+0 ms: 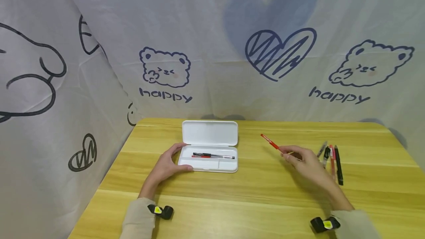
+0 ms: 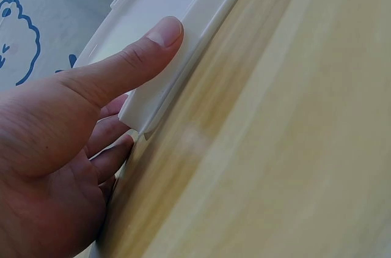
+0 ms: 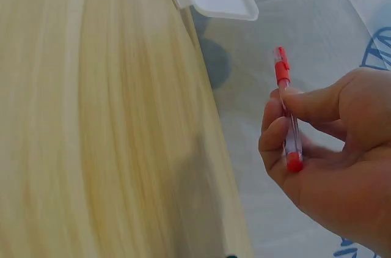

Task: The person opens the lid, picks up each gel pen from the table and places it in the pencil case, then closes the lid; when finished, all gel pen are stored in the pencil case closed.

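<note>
The white pencil case (image 1: 227, 165) lies with its lid (image 1: 210, 133) raised at the back. Inside it are a black-capped pen (image 1: 217, 156) and a red one (image 1: 201, 156). My left hand (image 1: 168, 164) grips the case's left end, thumb on the front edge and fingers behind; the left wrist view shows the thumb over the white rim (image 2: 211, 13). To the right of the case, my right hand (image 1: 307, 163) pinches a clear pen with a red cap (image 1: 269, 141) above the table. In the right wrist view that pen (image 3: 293, 132) stands between thumb and fingers of the hand (image 3: 336, 142).
Several pens lie side by side at the right of the wooden table (image 1: 252, 202), among them a black pen (image 1: 338, 167) and a red one (image 1: 332, 158), close to my right forearm. A printed cloth (image 1: 212, 28) hangs behind the table and along its left side.
</note>
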The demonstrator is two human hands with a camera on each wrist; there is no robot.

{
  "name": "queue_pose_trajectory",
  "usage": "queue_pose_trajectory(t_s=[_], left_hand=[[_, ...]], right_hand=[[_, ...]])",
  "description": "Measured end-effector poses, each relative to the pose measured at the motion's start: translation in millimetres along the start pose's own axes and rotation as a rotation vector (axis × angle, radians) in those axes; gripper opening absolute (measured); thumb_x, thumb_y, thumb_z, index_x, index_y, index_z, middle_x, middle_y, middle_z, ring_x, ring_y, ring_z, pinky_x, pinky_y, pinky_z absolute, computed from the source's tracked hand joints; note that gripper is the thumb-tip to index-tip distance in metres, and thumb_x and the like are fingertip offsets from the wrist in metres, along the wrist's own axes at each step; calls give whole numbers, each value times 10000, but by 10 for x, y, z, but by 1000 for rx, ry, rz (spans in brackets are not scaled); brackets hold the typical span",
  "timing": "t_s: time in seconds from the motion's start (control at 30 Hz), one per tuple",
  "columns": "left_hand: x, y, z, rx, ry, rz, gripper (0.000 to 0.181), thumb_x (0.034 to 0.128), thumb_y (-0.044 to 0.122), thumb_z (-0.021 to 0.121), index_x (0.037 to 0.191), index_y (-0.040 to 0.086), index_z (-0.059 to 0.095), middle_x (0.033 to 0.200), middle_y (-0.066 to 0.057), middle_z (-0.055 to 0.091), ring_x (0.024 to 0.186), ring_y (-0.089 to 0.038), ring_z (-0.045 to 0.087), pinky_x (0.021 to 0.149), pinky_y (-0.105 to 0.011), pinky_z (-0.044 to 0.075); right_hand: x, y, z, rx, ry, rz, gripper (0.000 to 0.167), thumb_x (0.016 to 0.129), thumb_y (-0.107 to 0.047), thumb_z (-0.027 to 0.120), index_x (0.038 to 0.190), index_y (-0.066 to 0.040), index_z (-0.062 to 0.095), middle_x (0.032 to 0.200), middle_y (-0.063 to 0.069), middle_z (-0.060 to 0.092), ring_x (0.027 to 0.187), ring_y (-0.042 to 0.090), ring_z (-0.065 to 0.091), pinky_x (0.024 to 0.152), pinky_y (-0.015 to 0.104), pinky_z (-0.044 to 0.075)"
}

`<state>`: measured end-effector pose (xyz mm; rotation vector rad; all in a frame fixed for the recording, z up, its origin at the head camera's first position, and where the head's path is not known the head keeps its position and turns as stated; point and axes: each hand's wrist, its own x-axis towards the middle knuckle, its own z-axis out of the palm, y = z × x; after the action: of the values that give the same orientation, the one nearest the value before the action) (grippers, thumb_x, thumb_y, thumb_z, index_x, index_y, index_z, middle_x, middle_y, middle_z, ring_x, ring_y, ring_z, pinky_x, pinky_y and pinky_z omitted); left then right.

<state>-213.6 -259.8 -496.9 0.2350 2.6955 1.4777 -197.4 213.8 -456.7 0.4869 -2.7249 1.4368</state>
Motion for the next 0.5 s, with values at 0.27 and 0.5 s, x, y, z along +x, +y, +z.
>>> queue_pose_trajectory(t_s=[0.27,0.5], left_hand=[[-2,-11,1,-2,3,6,899,692,316,977,1453,167,523,1532,-100,505,1488,-295,348,1225,-510,247],[4,-6,3,-4,-3,3,897,698,315,975,1456,164,520,1539,-104,496,1491,-296,342,1226,-509,244]], right_hand=[[125,-144,215,-26,138,-64,174,1017,-106,655,1149,-70,762,1048,113,743,810,219,661,673,243,539],[289,-296,455,-10,212,-63,144,1006,-109,672,1097,-80,780,1019,79,737,906,221,628,651,245,484]])
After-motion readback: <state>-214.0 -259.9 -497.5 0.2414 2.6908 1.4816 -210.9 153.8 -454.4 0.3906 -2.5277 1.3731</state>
